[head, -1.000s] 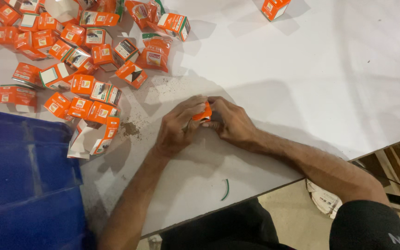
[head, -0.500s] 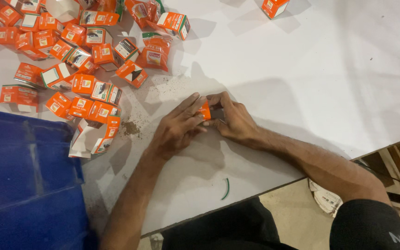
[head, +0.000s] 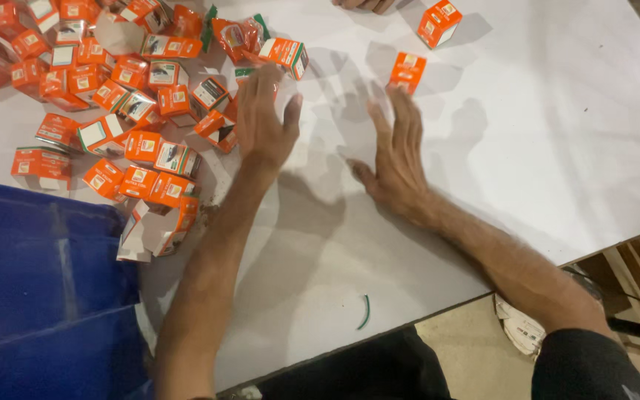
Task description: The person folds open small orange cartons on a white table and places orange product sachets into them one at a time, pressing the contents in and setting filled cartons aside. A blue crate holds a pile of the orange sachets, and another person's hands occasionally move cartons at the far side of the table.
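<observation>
white table (head: 542,148) | orange boxes (head: 112,111) heaped (blue bin (head: 31,281) beside) | both hands' fingers spread, empty

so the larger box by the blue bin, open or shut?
Open: the larger box lies on its side, flaps spread, white inside showing, beside the blue bin.

A packing or assembly workshop: a plain white worktop (head: 527,148) is strewn with many small orange cartons (head: 112,96) (some open, some flattened), with a big blue bin (head: 31,289) just beside it at its near-left edge.
</observation>
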The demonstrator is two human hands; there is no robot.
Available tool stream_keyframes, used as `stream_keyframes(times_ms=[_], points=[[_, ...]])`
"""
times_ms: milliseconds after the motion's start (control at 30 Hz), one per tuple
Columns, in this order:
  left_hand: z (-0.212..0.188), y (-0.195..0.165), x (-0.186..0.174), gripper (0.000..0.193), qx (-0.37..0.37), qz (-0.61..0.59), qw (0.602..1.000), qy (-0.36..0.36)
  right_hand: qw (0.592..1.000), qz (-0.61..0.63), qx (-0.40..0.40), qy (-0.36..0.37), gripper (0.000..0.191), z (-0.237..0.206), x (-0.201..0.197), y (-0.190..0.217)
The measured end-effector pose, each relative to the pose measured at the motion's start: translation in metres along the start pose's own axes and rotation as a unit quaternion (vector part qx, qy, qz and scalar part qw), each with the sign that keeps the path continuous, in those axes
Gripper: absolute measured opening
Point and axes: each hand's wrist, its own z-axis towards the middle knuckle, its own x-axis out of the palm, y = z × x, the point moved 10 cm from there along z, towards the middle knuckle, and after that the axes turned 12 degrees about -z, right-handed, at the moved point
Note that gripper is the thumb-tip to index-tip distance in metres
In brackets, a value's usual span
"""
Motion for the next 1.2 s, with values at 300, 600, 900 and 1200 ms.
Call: stream_keyframes(times_ms=[300, 600, 900, 1200], points=[[0.032, -0.036, 0.077, 0.08, 0.121, -0.018, 0.979, 0.165, 0.715, 0.616, 0.309, 0.114, 0.073, -0.021, 0.075, -0.053], [0.013, -0.016, -0.005, 0.067, 0.076, 0.238, 0.968, 0.019, 0.903, 0.339, 0.124, 0.232, 0.08, -0.02, 0.064, -0.007], [-0.024, 0.007, 0.008, 0.033, -0.04, 0.033, 0.992, 0.112, 0.933, 0.293, 0.042, 0.205, 0.056, -0.019, 0.051, 0.014], [-0.117, -0.128, -0.036, 0.025, 0.343, -0.171, 0.923, 0.029, 0.952, 0.236, 0.06, 0.186, 0.043, -0.019, 0.052, 0.006]])
